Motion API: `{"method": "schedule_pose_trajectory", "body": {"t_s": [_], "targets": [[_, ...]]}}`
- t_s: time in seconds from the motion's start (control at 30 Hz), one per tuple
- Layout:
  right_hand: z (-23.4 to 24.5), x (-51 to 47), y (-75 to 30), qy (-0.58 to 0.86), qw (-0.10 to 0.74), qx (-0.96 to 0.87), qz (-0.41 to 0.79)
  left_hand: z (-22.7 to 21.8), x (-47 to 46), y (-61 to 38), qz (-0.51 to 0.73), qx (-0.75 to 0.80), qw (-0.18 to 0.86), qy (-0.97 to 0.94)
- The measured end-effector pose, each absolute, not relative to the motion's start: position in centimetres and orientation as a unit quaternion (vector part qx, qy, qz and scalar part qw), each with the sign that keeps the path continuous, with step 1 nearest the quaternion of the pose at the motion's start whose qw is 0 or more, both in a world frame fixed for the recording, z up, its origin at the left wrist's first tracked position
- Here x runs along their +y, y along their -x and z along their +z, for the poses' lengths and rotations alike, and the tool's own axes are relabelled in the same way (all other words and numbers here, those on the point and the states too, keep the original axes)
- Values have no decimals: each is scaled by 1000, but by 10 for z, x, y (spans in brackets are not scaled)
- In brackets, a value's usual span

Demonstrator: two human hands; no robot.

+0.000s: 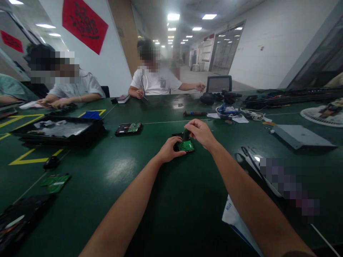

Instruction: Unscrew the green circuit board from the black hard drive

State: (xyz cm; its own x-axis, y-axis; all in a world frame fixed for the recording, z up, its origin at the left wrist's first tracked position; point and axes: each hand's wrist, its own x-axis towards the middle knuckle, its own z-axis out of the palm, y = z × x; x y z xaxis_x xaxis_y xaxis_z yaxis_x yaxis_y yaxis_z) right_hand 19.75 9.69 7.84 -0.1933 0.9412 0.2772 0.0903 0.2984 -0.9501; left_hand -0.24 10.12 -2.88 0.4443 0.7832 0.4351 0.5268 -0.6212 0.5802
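Note:
A hard drive with a green circuit board (pixel 185 145) facing up lies on the dark green table (pixel 166 200) in front of me. My left hand (pixel 169 150) grips its left side, fingers curled round the edge. My right hand (pixel 201 132) is closed round the dark handle of a screwdriver (pixel 186 134) held upright, its tip down on the board.
A second hard drive (pixel 128 129) lies further left, beside a black tray (pixel 57 130). Loose green boards (pixel 55 182) lie at the near left. A grey flat case (pixel 301 136), cables and tools lie to the right. Two people sit across the table.

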Motion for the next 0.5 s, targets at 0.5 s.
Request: {"method": "schedule_pose_trajectory", "body": {"t_s": [0.5], "targets": [[81, 94, -197, 388, 476, -661, 432, -27, 98, 2, 355, 405, 195, -820]]}}
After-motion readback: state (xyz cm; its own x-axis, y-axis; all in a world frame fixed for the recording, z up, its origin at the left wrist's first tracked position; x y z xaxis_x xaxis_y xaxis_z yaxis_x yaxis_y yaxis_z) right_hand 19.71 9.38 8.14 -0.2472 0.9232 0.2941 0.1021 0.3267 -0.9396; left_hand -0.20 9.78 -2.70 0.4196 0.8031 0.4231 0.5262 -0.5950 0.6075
